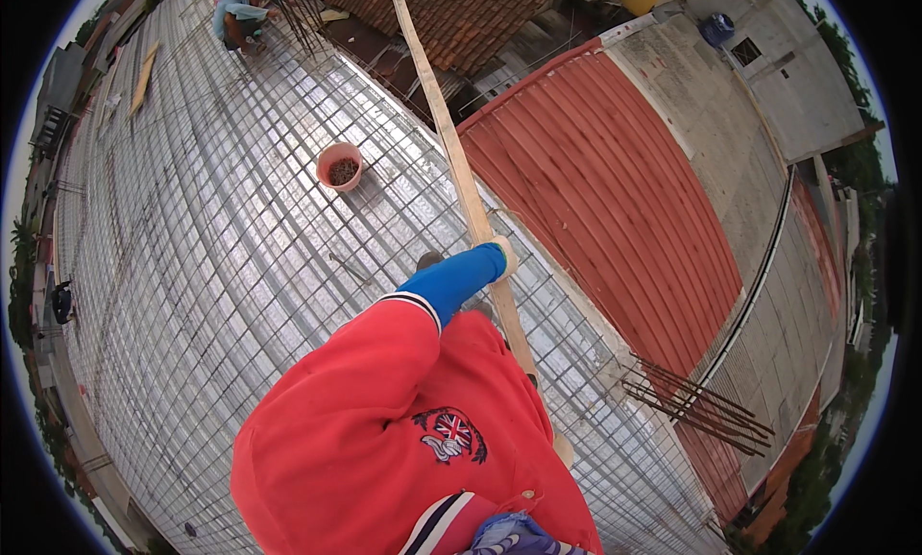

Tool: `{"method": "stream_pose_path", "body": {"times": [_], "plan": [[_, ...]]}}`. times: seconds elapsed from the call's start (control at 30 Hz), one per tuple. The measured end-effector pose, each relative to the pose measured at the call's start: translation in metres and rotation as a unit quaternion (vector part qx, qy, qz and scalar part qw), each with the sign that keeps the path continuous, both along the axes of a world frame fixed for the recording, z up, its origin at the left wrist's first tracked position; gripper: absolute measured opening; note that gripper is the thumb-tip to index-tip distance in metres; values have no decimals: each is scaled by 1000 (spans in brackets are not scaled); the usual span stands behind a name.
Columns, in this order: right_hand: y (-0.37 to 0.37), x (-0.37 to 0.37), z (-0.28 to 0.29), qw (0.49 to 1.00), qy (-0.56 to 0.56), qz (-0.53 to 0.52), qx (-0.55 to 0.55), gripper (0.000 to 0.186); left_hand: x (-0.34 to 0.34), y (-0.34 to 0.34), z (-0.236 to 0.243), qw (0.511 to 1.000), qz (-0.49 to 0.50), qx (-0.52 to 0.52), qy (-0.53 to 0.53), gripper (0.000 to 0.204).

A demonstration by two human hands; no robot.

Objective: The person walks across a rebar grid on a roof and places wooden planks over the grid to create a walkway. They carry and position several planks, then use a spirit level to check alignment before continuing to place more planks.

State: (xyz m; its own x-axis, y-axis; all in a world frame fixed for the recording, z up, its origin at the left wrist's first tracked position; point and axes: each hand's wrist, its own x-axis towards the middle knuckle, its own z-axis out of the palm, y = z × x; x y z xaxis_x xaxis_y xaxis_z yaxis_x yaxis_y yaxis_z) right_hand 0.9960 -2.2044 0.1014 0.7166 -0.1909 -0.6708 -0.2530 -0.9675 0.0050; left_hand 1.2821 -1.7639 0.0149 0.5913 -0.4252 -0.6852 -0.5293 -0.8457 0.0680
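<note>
Left hand (505, 257) closed around 1 long wooden plank (429, 84) stretching ahead of and behind it, not set down; right hand (564, 449) mostly hidden, grip unclear. Leftward of the left hand, steel mesh (233, 230) already covers metal decking (285, 236).

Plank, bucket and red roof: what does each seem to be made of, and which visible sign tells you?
Plank: bare wood, seemingly unvarnished, from its uneven tan without gloss.
Bucket: probably plastic, from its smooth pinkish wall.
Red roof: perhaps painted metal sheet, dull in finish; long parallel ribs suggest it, but the look leaves it open.
</note>
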Motion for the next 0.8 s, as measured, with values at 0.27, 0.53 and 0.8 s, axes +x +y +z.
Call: {"method": "stream_pose_path", "body": {"times": [0.27,0.53,0.8], "plan": [[20,16,15,1000,-22,-13,-6,44,5,12,9,999,-30,-19,-13,29],[79,59,31,999,-34,14,-11,49,40,75,17,998,-56,-37,-15,32],[187,130,51,998,-49,24,-23,45,108,207,55,995,-58,-78,24,35]]}}
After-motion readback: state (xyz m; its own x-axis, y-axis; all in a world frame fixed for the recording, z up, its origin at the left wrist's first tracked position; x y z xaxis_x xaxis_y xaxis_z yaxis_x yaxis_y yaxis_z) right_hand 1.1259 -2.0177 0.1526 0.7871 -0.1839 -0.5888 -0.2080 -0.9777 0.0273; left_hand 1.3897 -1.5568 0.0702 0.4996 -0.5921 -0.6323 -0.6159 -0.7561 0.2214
